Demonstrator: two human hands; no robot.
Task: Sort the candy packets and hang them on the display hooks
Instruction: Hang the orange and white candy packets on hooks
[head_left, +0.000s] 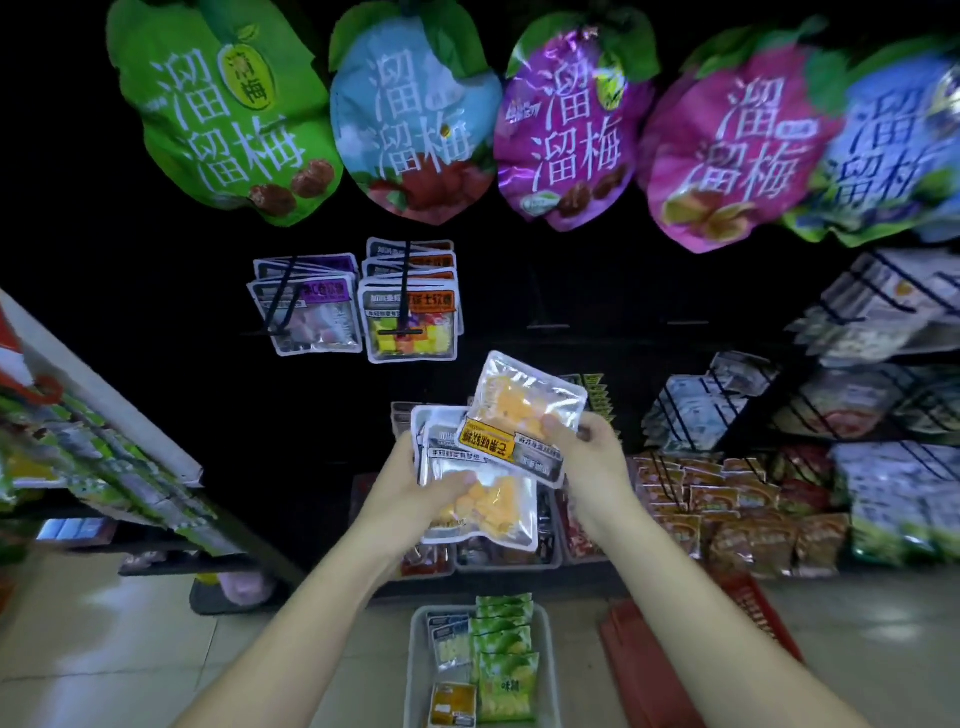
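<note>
Fingers (558, 423) of the right hand (587, 452) pinch the top yellow packet (524, 400) while the left hand (415, 483) grips the stack (493, 509) at centre frame; sorting seems underway, and hanging next calls for lining it up with a display hook (405, 270) above.

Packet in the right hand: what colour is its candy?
Yellow-orange, seen through the clear packet; the head view shows it.

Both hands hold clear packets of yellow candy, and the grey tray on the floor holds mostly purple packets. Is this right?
Not quite. In the head view the grey tray holds mostly green packets, not purple. The rest is right: the left hand and the right hand both hold clear packets of yellow candy.
</note>
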